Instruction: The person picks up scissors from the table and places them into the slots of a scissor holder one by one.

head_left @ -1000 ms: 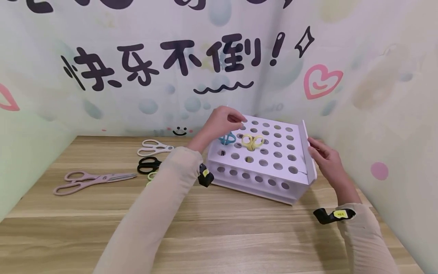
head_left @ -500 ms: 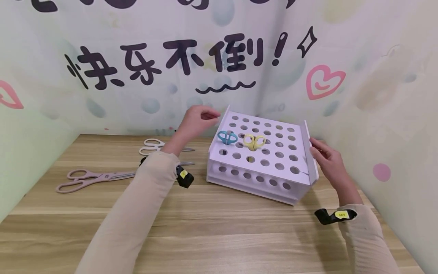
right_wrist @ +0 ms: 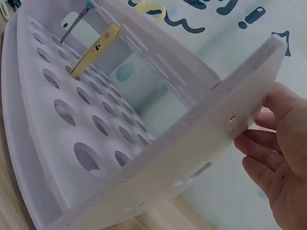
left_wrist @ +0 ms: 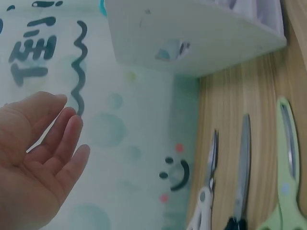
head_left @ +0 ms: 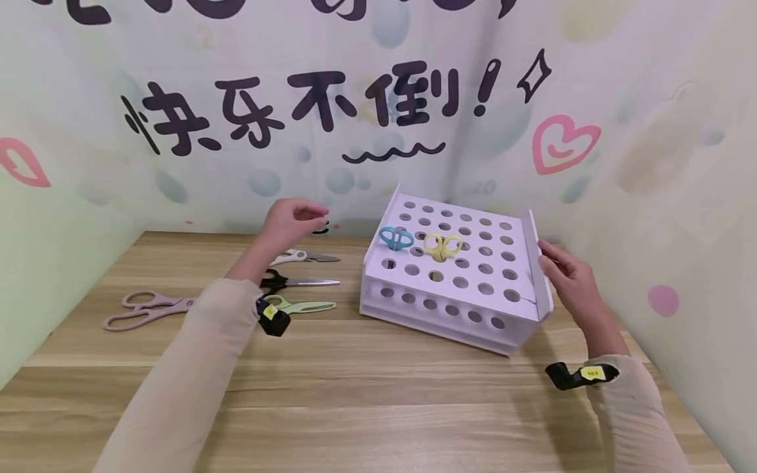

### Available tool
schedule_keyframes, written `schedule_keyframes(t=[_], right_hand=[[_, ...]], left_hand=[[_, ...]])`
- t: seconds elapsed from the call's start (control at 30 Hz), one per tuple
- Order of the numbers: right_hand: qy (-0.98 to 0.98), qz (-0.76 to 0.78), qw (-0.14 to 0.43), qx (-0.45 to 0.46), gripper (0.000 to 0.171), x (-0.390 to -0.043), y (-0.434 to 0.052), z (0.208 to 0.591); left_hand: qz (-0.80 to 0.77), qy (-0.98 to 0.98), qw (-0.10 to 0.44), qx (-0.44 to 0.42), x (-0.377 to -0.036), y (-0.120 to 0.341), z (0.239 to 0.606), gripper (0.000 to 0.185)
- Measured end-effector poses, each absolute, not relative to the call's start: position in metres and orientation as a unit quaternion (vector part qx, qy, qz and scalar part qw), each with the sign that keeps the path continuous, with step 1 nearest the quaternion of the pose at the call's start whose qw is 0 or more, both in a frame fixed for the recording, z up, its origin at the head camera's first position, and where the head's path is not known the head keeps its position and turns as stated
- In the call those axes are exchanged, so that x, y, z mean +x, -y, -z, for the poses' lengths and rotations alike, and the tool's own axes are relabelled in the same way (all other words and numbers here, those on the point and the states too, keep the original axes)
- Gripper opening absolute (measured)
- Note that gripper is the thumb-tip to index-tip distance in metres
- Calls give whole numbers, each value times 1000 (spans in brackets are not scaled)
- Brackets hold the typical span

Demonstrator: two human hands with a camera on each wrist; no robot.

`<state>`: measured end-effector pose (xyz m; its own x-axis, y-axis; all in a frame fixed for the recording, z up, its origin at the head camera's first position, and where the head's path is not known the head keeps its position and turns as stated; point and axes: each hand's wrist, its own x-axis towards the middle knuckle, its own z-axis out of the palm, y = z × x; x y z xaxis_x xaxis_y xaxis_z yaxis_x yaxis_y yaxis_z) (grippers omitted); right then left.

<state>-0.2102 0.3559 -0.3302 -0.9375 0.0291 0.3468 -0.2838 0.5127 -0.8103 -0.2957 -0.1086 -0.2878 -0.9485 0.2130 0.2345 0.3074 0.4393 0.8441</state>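
My left hand [head_left: 290,226] hangs in the air over the back of the table, above the white-handled scissors [head_left: 297,255]. Its fingers are loosely bent with nothing between them. A white rack [head_left: 440,294] with rows of round holes stands to the right. Teal scissors [head_left: 397,239] and yellow scissors [head_left: 440,252] sit in its holes, handles up; through the rack's open side, the yellow blade sheath [right_wrist: 93,52] shows pointing down. Fingertips of my right hand [head_left: 570,279] rest against the outside of the rack's right side panel [right_wrist: 192,148].
Black scissors [head_left: 274,282] and green scissors [head_left: 296,307] lie under and beside my left wrist, blades to the right. Large pink scissors [head_left: 175,305] lie further left, partly behind my sleeve. A printed curtain [head_left: 225,184] hangs along the table's back edge.
My left hand has moved left, away from the rack's top to over the loose scissors, empty throughout. My right hand stays at the side panel. The view has shifted slightly.
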Motion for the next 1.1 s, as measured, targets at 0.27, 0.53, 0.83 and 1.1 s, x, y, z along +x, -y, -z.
schedule_keyframes(t=[0.27, 0.53, 0.83, 1.1], right_hand=[[854, -487, 167, 71, 46, -210, -356, 331], [848, -500, 160, 71, 46, -211, -358, 332], [828, -531, 165, 79, 43, -212, -357, 334], [832, -523, 168, 76, 42, -213, -357, 335]], left_hand=[[478, 867, 18, -137, -284, 154, 300, 30], [435, 889, -30, -143, -273, 189, 319, 35], [399, 901, -56, -159, -263, 207, 349, 34], [408, 895, -69, -165, -251, 211, 372, 35]])
